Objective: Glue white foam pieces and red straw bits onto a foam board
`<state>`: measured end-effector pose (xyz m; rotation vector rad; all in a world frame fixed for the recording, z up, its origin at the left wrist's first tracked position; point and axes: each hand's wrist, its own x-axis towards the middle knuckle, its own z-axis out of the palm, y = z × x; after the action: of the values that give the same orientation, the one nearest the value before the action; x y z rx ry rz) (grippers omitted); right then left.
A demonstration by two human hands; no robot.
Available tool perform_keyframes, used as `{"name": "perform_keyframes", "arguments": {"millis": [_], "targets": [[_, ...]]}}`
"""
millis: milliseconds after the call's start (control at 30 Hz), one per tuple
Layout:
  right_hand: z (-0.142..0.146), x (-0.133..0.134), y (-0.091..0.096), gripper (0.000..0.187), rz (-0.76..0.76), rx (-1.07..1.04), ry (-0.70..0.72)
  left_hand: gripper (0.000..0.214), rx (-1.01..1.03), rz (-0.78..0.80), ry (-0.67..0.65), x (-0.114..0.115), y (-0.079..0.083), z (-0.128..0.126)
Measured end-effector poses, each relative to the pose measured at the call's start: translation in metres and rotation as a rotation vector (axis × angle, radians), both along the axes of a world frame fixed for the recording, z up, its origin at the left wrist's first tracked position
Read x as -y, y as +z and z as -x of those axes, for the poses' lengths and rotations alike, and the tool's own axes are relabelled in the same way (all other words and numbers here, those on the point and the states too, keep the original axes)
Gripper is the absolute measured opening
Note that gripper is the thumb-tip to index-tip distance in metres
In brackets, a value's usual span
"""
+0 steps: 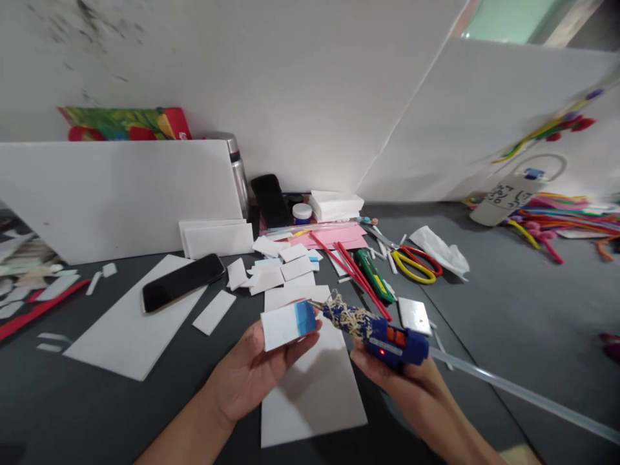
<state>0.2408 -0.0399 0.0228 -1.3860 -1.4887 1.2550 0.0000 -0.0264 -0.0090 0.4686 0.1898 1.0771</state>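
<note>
From where I stand, a dark grey bench (pixel 484 290) spans the space, a thin seam (pixel 506 407) crossing its right part. Directly behind the bench rises an off-white wall (pixel 300 97), with dark smudges (pixel 90 19) high above the bench's left end. A slanting line (pixel 407 111) climbs it from the bench's back edge. Above the bench's right end I see a pale green surface (pixel 508 19). The light is soft.

Clock reference: white-and-blue block (pixel 281 328) at centre; 12 is away from the person. Passage available: bare table (pixel 82 420) at 8 o'clock, outboard of the left hand (pixel 264 369); also at 3, beyond the glue gun (pixel 394 342). Obstructions: white pieces (pixel 296 267) at 12; red sticks (pixel 357 274), utility knife (pixel 375 276) and scissors (pixel 415 267) at 2; phone (pixel 183 283) and upright board (pixel 121 194) at 10. The glue stick (pixel 523 391) spans between 3 and 4.
</note>
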Motion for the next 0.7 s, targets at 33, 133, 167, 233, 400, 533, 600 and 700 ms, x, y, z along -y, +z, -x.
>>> {"name": "perform_keyframes", "arguments": {"millis": [33, 133, 167, 233, 400, 533, 600, 700], "targets": [[-0.0007, 0.0003, -0.0011, 0.027, -0.001, 0.002, -0.002, 0.067, -0.009, -0.002, 0.007, 0.0002, -0.0002, 0.0002], [-0.0017, 0.0015, -0.0028, 0.027, 0.014, 0.009, -0.016, 0.069, -0.03, 0.0, 0.021, 0.0004, -0.0004, 0.0007], [-0.0014, 0.0018, -0.0025, 0.027, 0.018, 0.007, -0.025, 0.067, -0.03, 0.0, 0.021, 0.0004, -0.0004, 0.0008], [0.0, 0.0022, -0.0002, 0.028, 0.032, 0.013, -0.038, 0.063, -0.018, 0.0, 0.017, 0.0005, -0.0003, 0.001], [0.0035, 0.001, 0.0056, 0.026, 0.007, 0.027, -0.031, 0.057, 0.02, 0.004, 0.01, 0.001, 0.0004, 0.0006], [0.0019, 0.0003, 0.0037, 0.025, -0.011, 0.043, -0.018, 0.054, 0.034, 0.013, 0.012, 0.0015, 0.0017, 0.0006], [0.0004, 0.0009, 0.0024, 0.026, -0.007, 0.05, -0.016, 0.052, 0.056, 0.012, 0.017, 0.0012, 0.0017, 0.0007], [-0.0009, 0.0022, 0.0019, 0.031, 0.029, 0.051, -0.017, 0.051, 0.098, 0.008, 0.034, 0.0002, 0.0005, 0.0008]]}}
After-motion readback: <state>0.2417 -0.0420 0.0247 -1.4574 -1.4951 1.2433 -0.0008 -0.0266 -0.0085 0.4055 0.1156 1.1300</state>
